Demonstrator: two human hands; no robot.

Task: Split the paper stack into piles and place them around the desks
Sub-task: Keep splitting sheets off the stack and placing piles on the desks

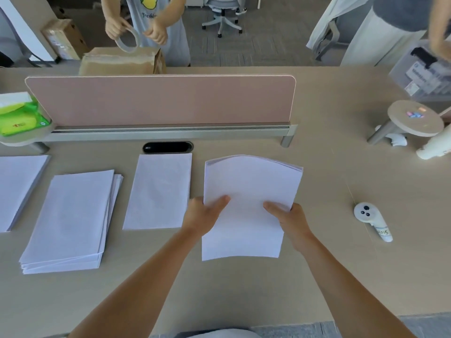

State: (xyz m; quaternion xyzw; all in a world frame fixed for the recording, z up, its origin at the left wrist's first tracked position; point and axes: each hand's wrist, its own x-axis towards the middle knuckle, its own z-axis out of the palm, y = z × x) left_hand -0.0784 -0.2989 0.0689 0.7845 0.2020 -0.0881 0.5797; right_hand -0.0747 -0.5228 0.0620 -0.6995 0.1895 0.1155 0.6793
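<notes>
The held sheaf of paper hangs over the middle of the tabletop, roughly midway between its near edge and the divider. It is lifted off the surface, and whether its lower edge touches the wood cannot be told. The left hand pinches its left side and the right hand its right. Each thumb lies flat on the top sheet, and the other fingers are tucked underneath, out of sight.

The likeliest slip is the sheaf fanning apart. Only the lower half is gripped, so the upper half bows, and the sheets at the far right corner are already stepped. A loose pinch or a quick set-down could send top sheets sliding towards the thin pile just to the left and muddle the two.

The paper is plain white and unmarked, a modest thickness, arched at its far edge.

Further left along the tabletop lie a thick pile, its right edge ragged, and another pile cut off by the left side of the view. A white controller rests well to the right, and a black cable slot sits beneath the divider.
</notes>
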